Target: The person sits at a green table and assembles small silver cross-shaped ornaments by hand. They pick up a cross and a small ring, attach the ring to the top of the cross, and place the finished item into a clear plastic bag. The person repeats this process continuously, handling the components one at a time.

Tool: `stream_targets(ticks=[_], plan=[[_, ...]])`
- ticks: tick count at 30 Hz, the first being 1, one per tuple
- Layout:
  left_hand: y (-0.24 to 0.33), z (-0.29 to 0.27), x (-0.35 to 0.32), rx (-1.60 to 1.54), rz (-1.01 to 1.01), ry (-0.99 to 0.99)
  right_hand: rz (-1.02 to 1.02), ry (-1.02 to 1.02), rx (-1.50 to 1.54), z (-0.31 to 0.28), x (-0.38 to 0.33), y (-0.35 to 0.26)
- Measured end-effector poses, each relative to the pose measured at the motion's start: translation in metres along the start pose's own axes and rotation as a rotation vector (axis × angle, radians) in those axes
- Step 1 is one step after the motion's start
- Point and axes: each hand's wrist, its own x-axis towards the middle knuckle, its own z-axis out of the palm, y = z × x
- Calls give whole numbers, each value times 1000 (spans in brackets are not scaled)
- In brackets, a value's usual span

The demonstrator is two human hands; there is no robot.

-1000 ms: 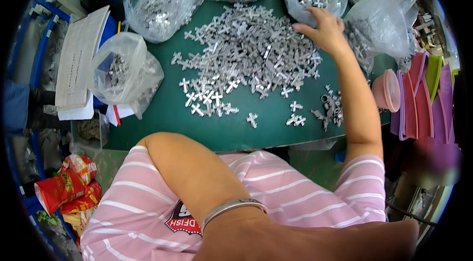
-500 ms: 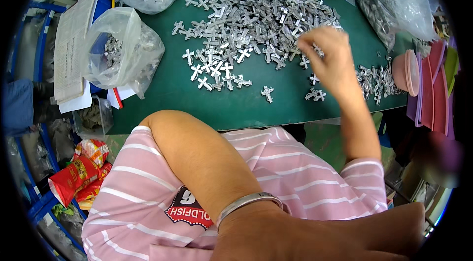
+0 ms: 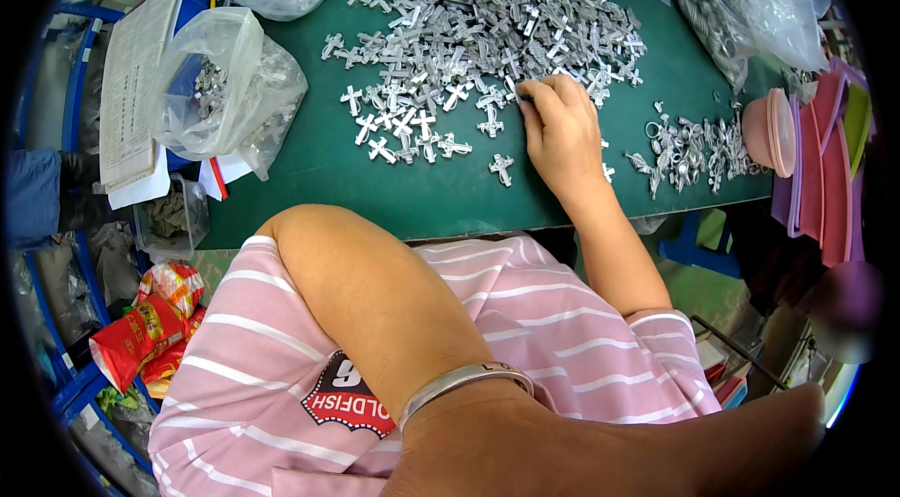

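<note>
Right hand [image 3: 562, 128], fingers curled toward thumb (whether grasping a piece, we cannot tell), sits at the lower edge of the silvery cross pile [image 3: 506, 19], upper centre of frame; lone cross [image 3: 502, 170] lies lower left, long axis roughly up-frame.

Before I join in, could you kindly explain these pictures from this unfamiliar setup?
There is no machine: a person works bare-handed, seen from a fisheye camera worn on the head, looking down, which bends straight edges. On the green table lies a heap of silver cross-shaped pieces, with clear plastic bags beside it. The right hand is at the heap's near edge, thumb and forefinger close together; I cannot tell whether it holds a piece. The left hand, close to the camera, cannot be read.
</note>
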Motion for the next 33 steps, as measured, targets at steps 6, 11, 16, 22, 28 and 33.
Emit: stream_targets(ticks=[6,11,16,22,28,33], plan=[[3,0,-2,15,-23,3,7,-27,-29,0,-2,2],[12,-2,-4,32,-34,4,51,-29,-78,0,-3,-9],[21,-8,-7,66,-74,22,11,-48,52,-4,-11,-8],[52,-38,-8,431,-127,193,200,266,219,-56,-23,31],[109,-80,-26,991,-420,748,638,504,-206,-131,-84,138],[142,-108,-73,1516,-617,800,543,341,-268,-121,-85,149]])
